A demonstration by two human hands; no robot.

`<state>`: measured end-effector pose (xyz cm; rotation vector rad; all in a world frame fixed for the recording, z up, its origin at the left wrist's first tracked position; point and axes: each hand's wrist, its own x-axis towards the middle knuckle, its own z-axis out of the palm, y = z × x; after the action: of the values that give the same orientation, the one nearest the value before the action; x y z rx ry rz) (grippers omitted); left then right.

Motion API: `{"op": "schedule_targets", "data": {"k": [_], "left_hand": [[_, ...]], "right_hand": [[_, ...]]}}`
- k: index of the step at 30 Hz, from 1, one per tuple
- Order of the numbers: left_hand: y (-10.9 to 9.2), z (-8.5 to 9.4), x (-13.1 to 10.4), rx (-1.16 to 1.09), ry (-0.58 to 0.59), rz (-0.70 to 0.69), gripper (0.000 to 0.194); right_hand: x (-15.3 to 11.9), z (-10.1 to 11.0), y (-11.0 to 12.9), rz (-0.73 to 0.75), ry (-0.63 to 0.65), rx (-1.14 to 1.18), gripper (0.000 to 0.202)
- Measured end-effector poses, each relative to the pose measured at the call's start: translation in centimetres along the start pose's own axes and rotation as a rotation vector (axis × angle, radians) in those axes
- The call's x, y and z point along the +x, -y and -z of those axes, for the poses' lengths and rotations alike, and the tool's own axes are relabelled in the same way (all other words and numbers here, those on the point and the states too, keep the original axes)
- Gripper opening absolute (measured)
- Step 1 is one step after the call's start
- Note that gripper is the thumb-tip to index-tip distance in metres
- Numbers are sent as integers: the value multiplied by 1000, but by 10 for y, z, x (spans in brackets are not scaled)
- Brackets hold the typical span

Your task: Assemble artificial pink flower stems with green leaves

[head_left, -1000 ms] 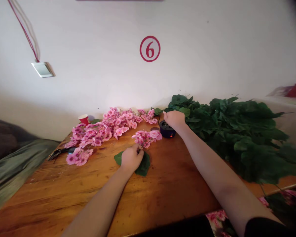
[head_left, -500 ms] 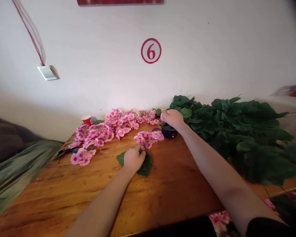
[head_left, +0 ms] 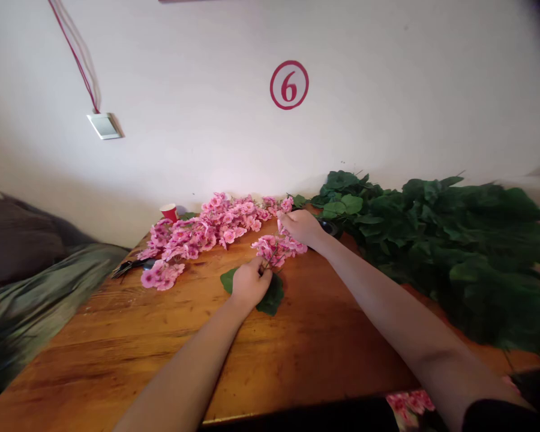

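Assembly of a flower sprig, seen from my head. My left hand [head_left: 249, 284] pinches the stem of a pink flower sprig [head_left: 276, 249] against the surface [head_left: 297, 354], over a dark green leaf [head_left: 270, 297] lying flat beneath it. Just beyond the sprig, my right hand [head_left: 300, 227] is closed around something small at the blossoms' far edge; what it grasps I cannot tell. The step in hand appears to be adding a piece to the sprig; the next move likely calls for a steady stem and a fine fingertip placement. Left of the sprig lies a pink flower pile [head_left: 207, 231]; right of it, a green foliage heap [head_left: 454, 240].
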<state>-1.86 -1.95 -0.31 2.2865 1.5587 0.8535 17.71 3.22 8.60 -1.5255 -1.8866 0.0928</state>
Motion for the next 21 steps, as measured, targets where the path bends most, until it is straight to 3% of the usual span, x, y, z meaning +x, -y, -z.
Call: {"op": "schedule_targets", "data": {"k": [14, 21], "left_hand": [[0, 1, 1, -4, -25, -2, 7], [0, 1, 1, -7, -40, 2, 7]], "right_hand": [[2, -4, -7, -28, 110, 174, 55], [3, -6, -11, -69, 91, 186, 56]]}}
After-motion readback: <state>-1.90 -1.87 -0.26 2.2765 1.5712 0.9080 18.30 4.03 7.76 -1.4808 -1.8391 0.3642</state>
